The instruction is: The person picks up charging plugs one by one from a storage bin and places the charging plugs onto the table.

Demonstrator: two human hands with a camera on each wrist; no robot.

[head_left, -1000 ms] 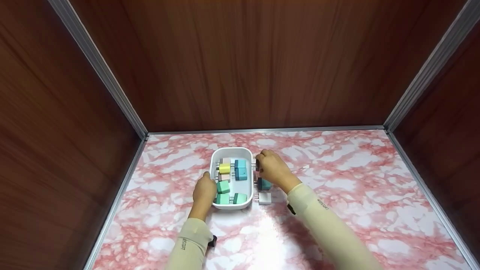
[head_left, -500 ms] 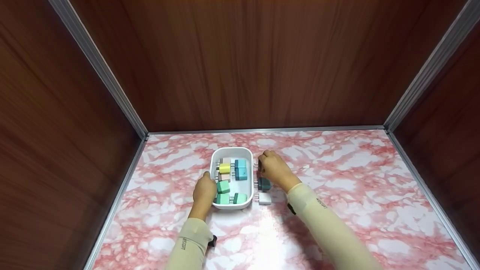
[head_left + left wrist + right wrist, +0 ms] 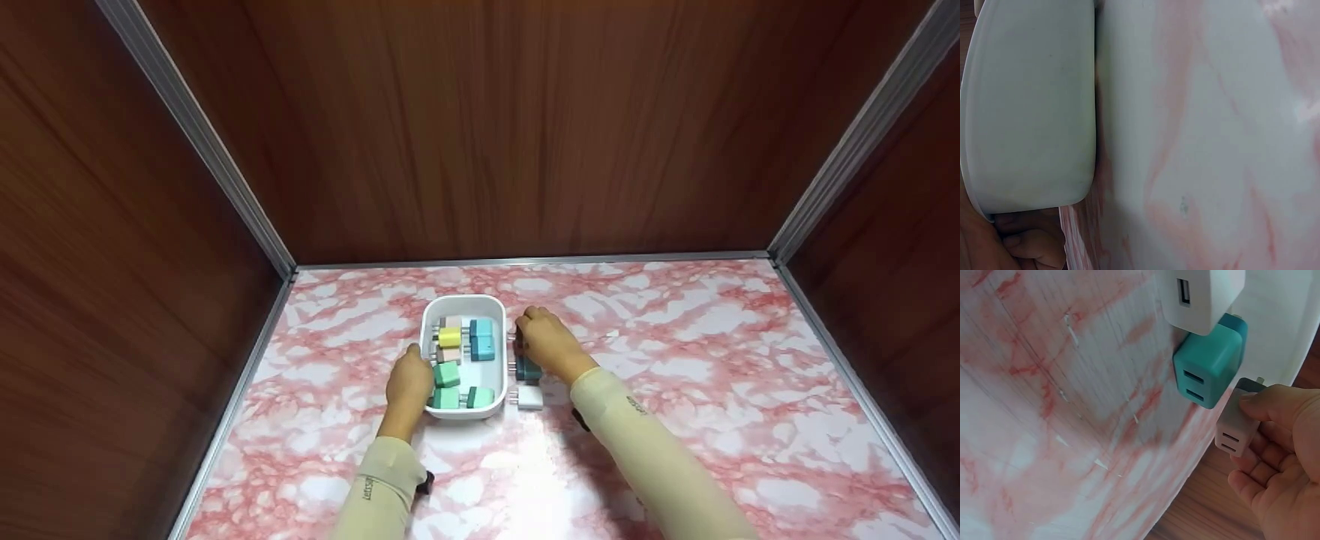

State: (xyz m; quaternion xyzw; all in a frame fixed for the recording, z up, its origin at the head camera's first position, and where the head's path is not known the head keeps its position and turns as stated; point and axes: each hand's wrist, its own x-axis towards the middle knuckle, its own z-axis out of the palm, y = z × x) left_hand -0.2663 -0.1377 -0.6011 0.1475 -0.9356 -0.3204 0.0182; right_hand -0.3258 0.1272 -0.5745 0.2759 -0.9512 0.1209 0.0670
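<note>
In the head view my left hand (image 3: pixel 409 380) grips the left wall of a white plastic tub (image 3: pixel 465 301); the left wrist view shows its curled fingers (image 3: pixel 1036 247) by the tub's rim. My right hand (image 3: pixel 549 339) is just outside the tub's right side. Between thumb and fingers it pinches a pinkish-grey USB wall charger (image 3: pixel 1235 424) with two ports and a dark prong end. Right beside that one is a teal charger (image 3: pixel 1210 363), then a white charger (image 3: pixel 529 397) closer to me. Their prongs point toward the tub.
Inside the tub lie several chargers: a yellow one (image 3: pixel 449 337), blue ones (image 3: pixel 482 348), green ones (image 3: pixel 447 373) and pink ones. A red-and-white marbled tabletop (image 3: pixel 675 420) is enclosed by brown wood-grain panels (image 3: pixel 525 135) with metal edge strips.
My right hand has moved slightly toward me and away from the tub's wall, bringing the pinched charger closer to the teal one. The left hand and tub have stayed put.
</note>
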